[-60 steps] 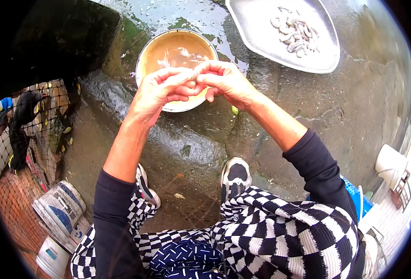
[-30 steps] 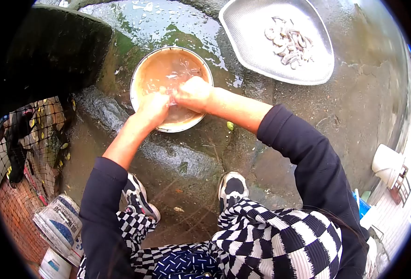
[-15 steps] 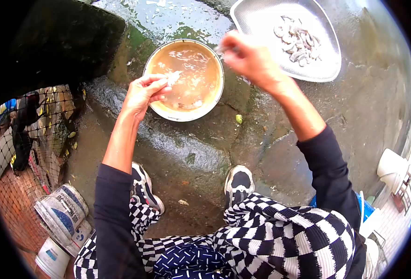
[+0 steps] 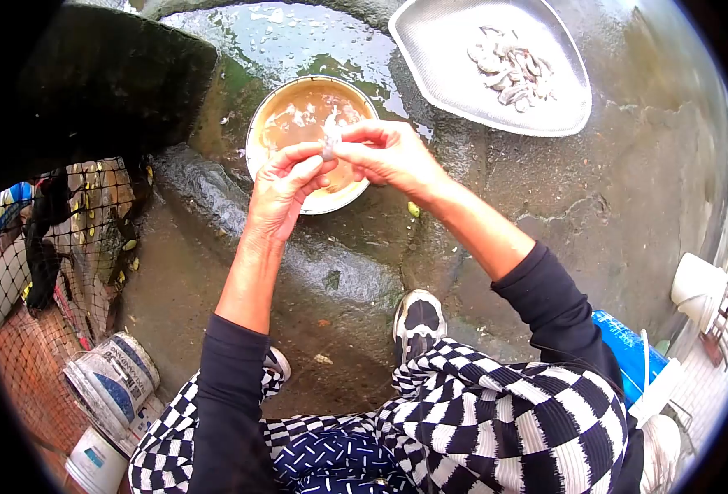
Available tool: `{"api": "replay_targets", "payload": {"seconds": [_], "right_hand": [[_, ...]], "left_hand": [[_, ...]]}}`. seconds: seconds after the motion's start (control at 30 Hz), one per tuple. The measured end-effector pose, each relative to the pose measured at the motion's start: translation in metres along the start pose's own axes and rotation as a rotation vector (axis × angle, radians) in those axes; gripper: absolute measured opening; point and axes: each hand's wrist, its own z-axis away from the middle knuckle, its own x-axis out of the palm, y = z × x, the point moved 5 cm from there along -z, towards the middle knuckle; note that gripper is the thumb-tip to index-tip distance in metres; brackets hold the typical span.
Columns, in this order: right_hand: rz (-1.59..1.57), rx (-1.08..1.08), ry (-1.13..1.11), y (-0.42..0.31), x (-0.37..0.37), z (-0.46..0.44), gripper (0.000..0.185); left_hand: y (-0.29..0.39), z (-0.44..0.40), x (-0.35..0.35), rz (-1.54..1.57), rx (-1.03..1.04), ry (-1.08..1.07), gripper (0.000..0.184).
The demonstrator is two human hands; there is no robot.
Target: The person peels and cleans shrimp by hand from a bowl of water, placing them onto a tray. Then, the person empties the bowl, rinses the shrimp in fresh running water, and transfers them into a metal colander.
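Held piece point(image 4: 331, 136) looked translucent, wet, slick. Basin point(image 4: 323, 209) had a smooth, glossy rim, enamel or plastic, couldn't tell; water point(image 4: 302, 115) inside was cloudy with shiny glints. Tray point(image 4: 438, 70) showed a fine mesh-like texture, metal or plastic unclear; grey pieces point(image 4: 516, 70) on it looked moist. Ground point(image 4: 627, 181) was rough stone or concrete, wet-glossy in patches. Sleeves point(image 4: 240, 387) were matt cloth, checked garment point(image 4: 512, 420) ribbed cloth. Bucket point(image 4: 113, 383) was scuffed plastic.
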Motion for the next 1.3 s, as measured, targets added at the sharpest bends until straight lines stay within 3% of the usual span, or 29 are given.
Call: {"api": "replay_targets", "payload": {"seconds": [0.43, 0.57, 0.73, 1.0, 1.07, 1.1, 1.2, 1.3], "right_hand": [[-0.052, -0.077, -0.02, 0.009, 0.005, 0.006, 0.019], [-0.076, -0.045, -0.049, 0.01, 0.005, 0.006, 0.019], [-0.081, -0.037, -0.064, 0.013, 0.01, 0.004, 0.017], [-0.148, -0.029, -0.075, 0.01, 0.001, 0.0, 0.017], [-0.077, -0.015, -0.047, 0.009, -0.004, -0.003, 0.016], [-0.078, -0.022, -0.024, 0.011, -0.008, -0.006, 0.016], [-0.111, -0.044, 0.017, 0.007, -0.019, -0.012, 0.016], [-0.18, -0.062, 0.046, -0.001, -0.019, -0.014, 0.014]], "left_hand": [[0.015, 0.005, -0.004, -0.353, 0.032, 0.058, 0.017], [0.028, 0.004, 0.0, -0.189, -0.028, 0.174, 0.021], [0.029, -0.007, 0.012, -0.397, -0.059, -0.055, 0.02], [0.015, -0.019, -0.019, -0.442, -0.14, -0.065, 0.022], [0.017, -0.035, -0.032, -0.826, 0.039, -0.048, 0.03], [0.017, -0.047, -0.044, -1.03, 0.016, 0.076, 0.039], [0.01, -0.088, -0.046, -1.51, 0.335, 0.1, 0.049], [-0.023, -0.092, -0.002, -1.715, 0.385, 0.057, 0.046]]}}
